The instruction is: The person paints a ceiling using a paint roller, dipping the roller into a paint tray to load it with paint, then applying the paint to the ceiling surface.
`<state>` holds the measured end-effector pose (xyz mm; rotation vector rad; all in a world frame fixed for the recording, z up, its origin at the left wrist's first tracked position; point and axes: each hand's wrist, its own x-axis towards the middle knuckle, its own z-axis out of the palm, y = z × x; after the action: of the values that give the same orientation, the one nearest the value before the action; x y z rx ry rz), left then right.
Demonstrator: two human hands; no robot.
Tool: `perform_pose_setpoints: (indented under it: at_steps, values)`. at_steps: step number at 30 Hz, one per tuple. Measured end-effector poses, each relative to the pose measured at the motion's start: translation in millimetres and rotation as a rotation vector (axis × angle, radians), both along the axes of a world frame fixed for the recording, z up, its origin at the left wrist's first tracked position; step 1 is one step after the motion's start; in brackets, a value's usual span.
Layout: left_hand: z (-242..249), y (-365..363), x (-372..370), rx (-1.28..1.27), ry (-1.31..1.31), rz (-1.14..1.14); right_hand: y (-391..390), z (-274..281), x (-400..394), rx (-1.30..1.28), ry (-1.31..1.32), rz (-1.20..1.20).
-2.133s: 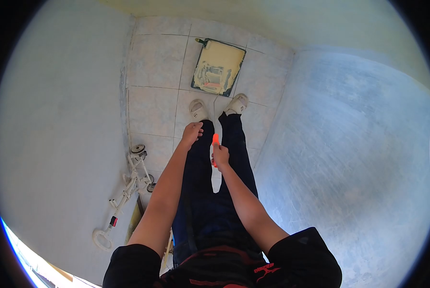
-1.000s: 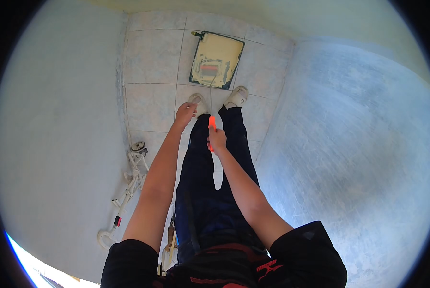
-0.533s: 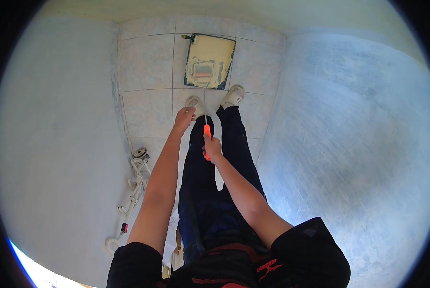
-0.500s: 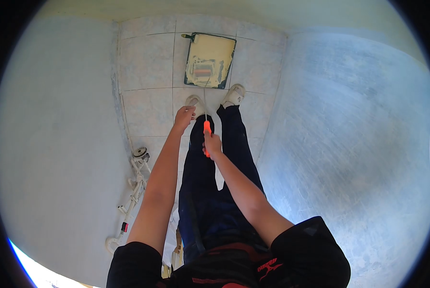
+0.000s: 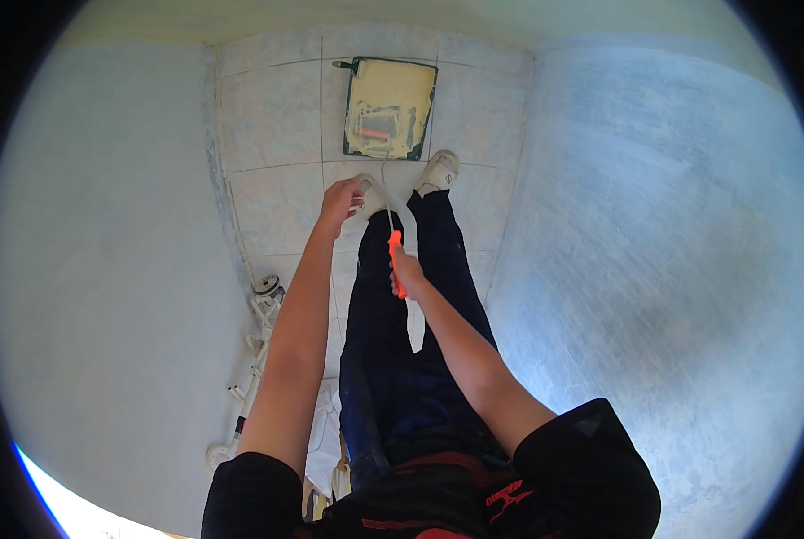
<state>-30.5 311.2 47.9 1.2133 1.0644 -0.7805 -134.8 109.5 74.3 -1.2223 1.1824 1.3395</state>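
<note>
In the head view, my right hand [image 5: 406, 272] is wrapped round the orange handle [image 5: 395, 241] of a paint roller. Its thin metal rod runs up and bends toward the paint tray [image 5: 429, 112], a dark-rimmed tray coated in cream-yellow paint. At the tray's near end lies the roller's head [image 5: 375, 135], showing a reddish strip; its outline blends into the paint. My left hand [image 5: 341, 205] hovers left of the rod, above my left shoe, fingers loosely bent and apart, with nothing visible in them. A paintbrush [image 5: 346, 66] rests across the tray's upper left corner.
Pale walls stand close on the left [image 5: 105, 251] and right [image 5: 653, 269]. Along the left wall's foot lies a white metal frame with a wheel [image 5: 267, 286]. A white bag-like thing [image 5: 324, 440] shows beside my legs. Both shoes are just below the tray on the tiles.
My right hand has shifted slightly right and down with the roller's handle, and the rod tilts more to the left. My left hand has risen a little, with its fingers more spread.
</note>
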Motion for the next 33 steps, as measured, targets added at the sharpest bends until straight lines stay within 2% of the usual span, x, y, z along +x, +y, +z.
perform_pose_setpoints:
  at_steps: [4, 9, 14, 17, 25, 30, 33]
  values:
    - [3.8, 2.8, -6.7, 0.018, -0.004, -0.009, -2.5, -18.2, 31.1, -0.033, -0.080, 0.006]
    - [1.8, 1.5, -21.8, 0.026, 0.000, -0.001, -14.4, 3.1, 3.6, -0.005, -0.038, 0.036]
    - [-7.4, -3.3, -37.5, 0.069, 0.021, -0.203, -27.2, 3.2, 7.0, -0.004, -0.003, 0.070]
    - [-5.8, -2.6, -41.3, 0.068, 0.018, -0.221, -26.8, -7.4, 34.6, 0.034, -0.072, 0.037]
    - [-9.2, 4.4, -34.2, 0.101, 0.015, -0.235, -37.0, 10.2, 18.7, 0.028, 0.037, 0.071]
    - [-6.9, 6.7, -31.5, 0.104, -0.030, -0.243, -34.3, -3.2, 57.4, 0.083, -0.021, -0.009]
    - [-7.6, 5.2, -29.9, 0.159, -0.049, -0.185, -40.4, 2.9, 36.2, 0.135, -0.015, -0.017]
